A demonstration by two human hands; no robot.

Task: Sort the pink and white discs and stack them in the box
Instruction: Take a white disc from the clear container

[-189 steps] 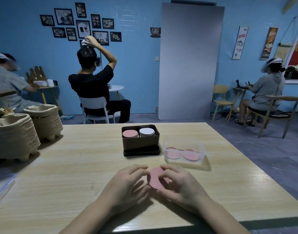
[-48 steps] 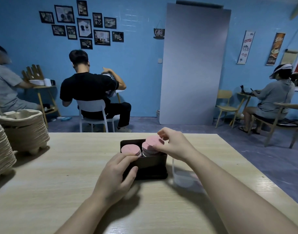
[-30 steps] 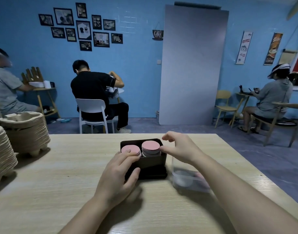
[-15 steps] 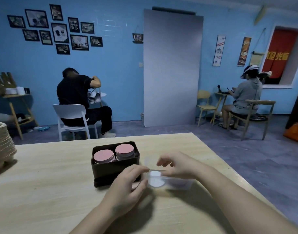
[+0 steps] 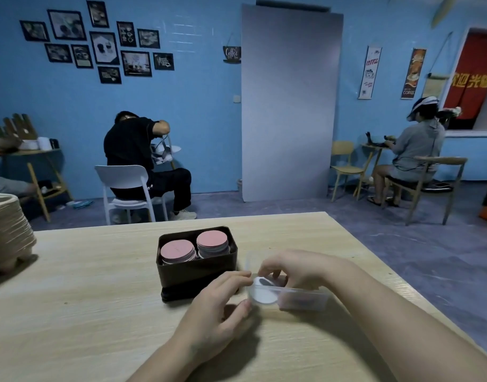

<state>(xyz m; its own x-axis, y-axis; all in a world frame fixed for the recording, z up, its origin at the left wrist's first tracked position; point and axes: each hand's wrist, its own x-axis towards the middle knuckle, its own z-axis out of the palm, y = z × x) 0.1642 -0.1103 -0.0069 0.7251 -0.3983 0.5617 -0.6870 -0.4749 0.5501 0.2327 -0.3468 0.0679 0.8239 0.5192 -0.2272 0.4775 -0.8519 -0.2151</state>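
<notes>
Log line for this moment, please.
left hand holds clear tray | right hand at white disc inside, grip unclear | box: left stack, right stack pink-topped

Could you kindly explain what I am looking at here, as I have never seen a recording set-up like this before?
There is no machine here: these are a person's two bare hands, filmed by one wide-angle camera worn on the head, looking forward and down. On the wooden table stands a dark box holding a left stack and a right stack of discs, both pink on top. Right of it lies a clear plastic container with a white disc inside. The left hand pinches the container's left end. The right hand reaches in, fingers curled over the white disc; whether they grip it I cannot tell. Other people sit behind.
</notes>
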